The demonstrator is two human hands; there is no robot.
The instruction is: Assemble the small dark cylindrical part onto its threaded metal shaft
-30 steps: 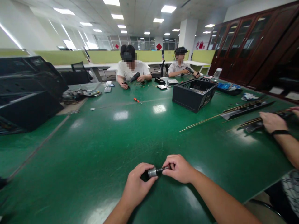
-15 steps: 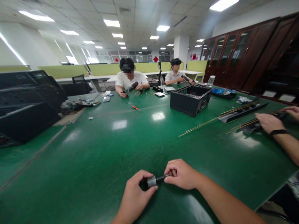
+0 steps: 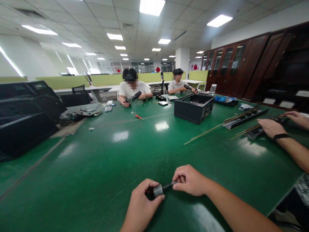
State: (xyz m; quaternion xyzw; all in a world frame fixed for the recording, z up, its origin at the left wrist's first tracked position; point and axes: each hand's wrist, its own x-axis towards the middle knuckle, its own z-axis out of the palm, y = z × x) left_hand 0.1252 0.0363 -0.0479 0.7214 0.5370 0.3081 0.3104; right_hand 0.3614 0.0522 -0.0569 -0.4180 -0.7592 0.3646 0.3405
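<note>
Two-handed hold, lower centre of the frame. Your left hand (image 3: 142,202) grips the grey metal cylinder (image 3: 158,190) between thumb and fingers, probably to steady it; your right hand (image 3: 192,181) pinches the outer end of the dark rod (image 3: 167,186) beside it, apparently to hold both in line (whether joined, cannot tell). Orange screwdriver (image 3: 138,116) lies well apart, near mid-frame.

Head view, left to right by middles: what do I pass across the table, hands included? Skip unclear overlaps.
Black casing → white scrap → left hand → metal cylinder → dark shaft → right hand → coworker's hand wearing a black wristband.
</note>
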